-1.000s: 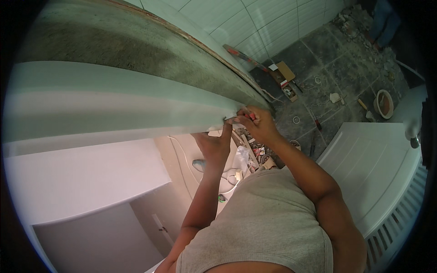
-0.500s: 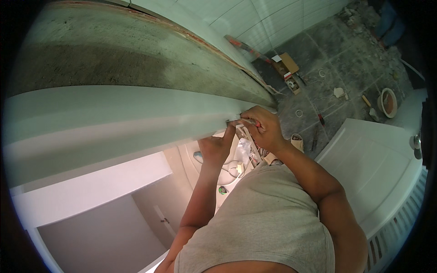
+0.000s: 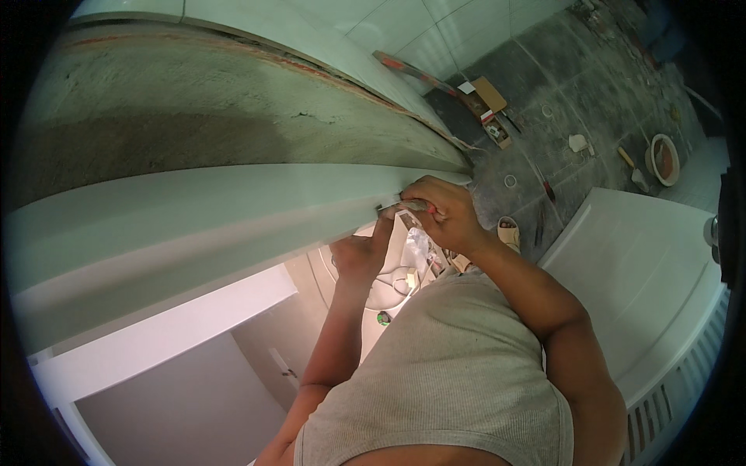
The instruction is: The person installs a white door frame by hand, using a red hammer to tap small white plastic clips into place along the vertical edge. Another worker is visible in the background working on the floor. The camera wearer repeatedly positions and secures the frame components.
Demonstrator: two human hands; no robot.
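A long white door frame board (image 3: 194, 225) runs along rough cement on my left. My right hand (image 3: 444, 211) is closed around a slim hand tool (image 3: 420, 206) with a reddish handle, whose exact kind I cannot make out. Its metal end meets a small metal piece or slot (image 3: 386, 208) at the board's edge. Just below, my left hand (image 3: 361, 252) grips that same edge, one digit stretched up against the tool's tip. Its other fingers are partly hidden by the board.
Right of me stands a white panelled door (image 3: 622, 256). On the grey tiled floor lie an opened cardboard box (image 3: 489, 95), a trowel (image 3: 633, 169), a bowl of brownish material (image 3: 664, 159) and a red-handled tool (image 3: 547, 189). A cable (image 3: 381, 305) coils below my hands.
Both hands stay at the same spot on the board's edge, with the tool still in my right hand. The view has shifted slightly, and the metal at the tip shows a little more.
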